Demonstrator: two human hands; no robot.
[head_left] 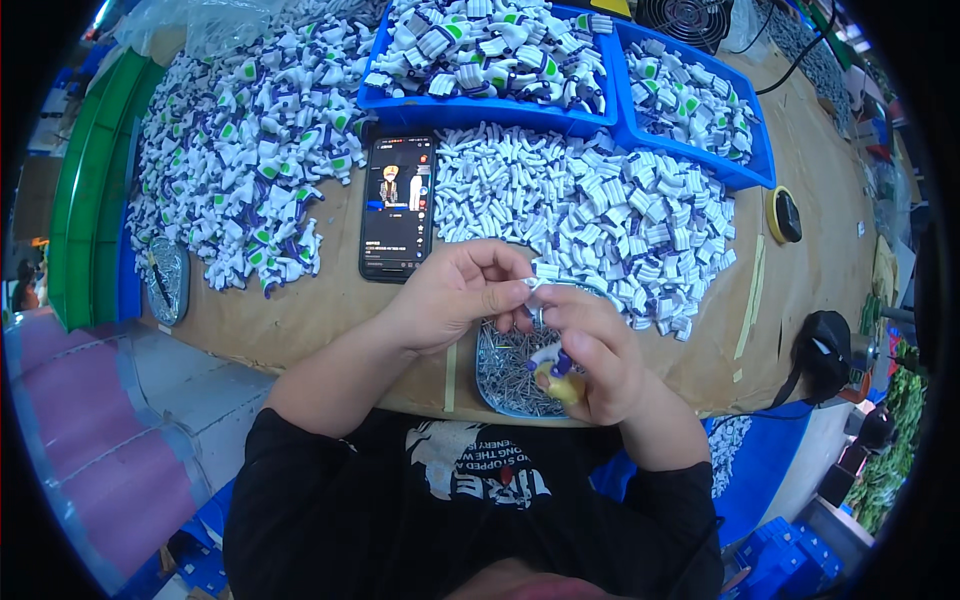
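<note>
At frame centre, our left hand (455, 290) pinched a small white part (533, 287) while our right hand (590, 355) gripped a yellow-handled screwdriver (556, 378); slipping, we judged, could drop it among the screws (505, 365).

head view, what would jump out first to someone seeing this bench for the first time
Most striking are the heaps of small white, purple and green plastic parts across the far left of the brown table, with white ribbed pieces piled mid-table and more in blue bins behind. At the near edge, the left hand and right hand meet over a tray of small metal pins, beside a lit phone.
</note>
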